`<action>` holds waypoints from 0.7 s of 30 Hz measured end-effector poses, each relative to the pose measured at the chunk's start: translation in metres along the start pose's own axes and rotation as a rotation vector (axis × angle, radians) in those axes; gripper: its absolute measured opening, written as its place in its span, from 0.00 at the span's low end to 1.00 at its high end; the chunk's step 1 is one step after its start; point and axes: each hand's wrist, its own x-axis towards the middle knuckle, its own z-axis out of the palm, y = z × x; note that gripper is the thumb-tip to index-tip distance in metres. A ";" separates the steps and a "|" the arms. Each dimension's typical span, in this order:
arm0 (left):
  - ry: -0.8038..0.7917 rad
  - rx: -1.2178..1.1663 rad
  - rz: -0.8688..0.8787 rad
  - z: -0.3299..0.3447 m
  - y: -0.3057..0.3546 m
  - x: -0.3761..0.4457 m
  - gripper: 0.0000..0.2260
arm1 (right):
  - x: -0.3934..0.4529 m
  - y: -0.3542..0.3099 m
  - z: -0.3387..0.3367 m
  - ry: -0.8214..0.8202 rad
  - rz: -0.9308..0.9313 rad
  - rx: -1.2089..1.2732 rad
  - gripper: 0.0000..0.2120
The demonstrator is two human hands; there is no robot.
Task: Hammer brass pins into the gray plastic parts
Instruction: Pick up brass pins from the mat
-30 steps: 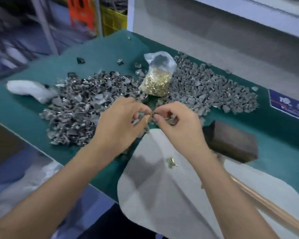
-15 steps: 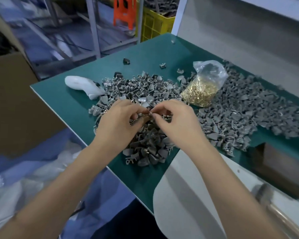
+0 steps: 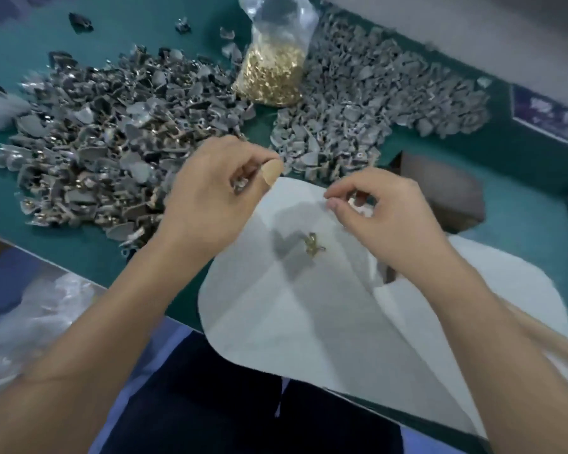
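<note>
The left hand (image 3: 207, 198) is held over the near edge of the left pile (image 3: 105, 152), just beyond the white sheet (image 3: 309, 306); a small gray part (image 3: 241, 184) is pinched between its thumb and curled fingers. The right hand (image 3: 381, 214) is held above the sheet's far corner, thumb and forefinger brought together; whether a pin is pinched there cannot be told. A few brass pins (image 3: 313, 245) are seen loose on the sheet, between and below the two hands. Beyond the sheet, a clear bag (image 3: 274, 57) of brass pins is stood between the left pile and a second pile (image 3: 374, 103) of gray parts. A dark block (image 3: 440, 188) is placed on the green worktop (image 3: 522, 217) just right of the sheet's far corner. A wooden handle (image 3: 545, 335) is laid across the sheet's right side, partly hidden by the right forearm.
</note>
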 end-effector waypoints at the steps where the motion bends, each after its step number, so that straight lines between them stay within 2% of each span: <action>1: -0.026 -0.012 0.005 0.009 0.004 0.000 0.11 | -0.009 0.004 -0.002 0.000 0.012 0.000 0.04; 7: -0.110 0.014 0.075 0.034 0.021 0.003 0.07 | -0.043 0.013 0.001 -0.098 -0.006 0.023 0.04; 11: -0.123 0.017 0.069 0.035 0.021 0.006 0.06 | -0.049 0.011 0.006 -0.104 -0.020 0.038 0.06; 16: -0.150 0.014 0.063 0.039 0.025 0.014 0.05 | -0.050 0.003 0.011 -0.042 -0.043 -0.052 0.03; 21: -0.226 0.061 0.080 0.052 0.028 0.033 0.05 | -0.044 0.000 0.007 -0.105 -0.084 -0.123 0.03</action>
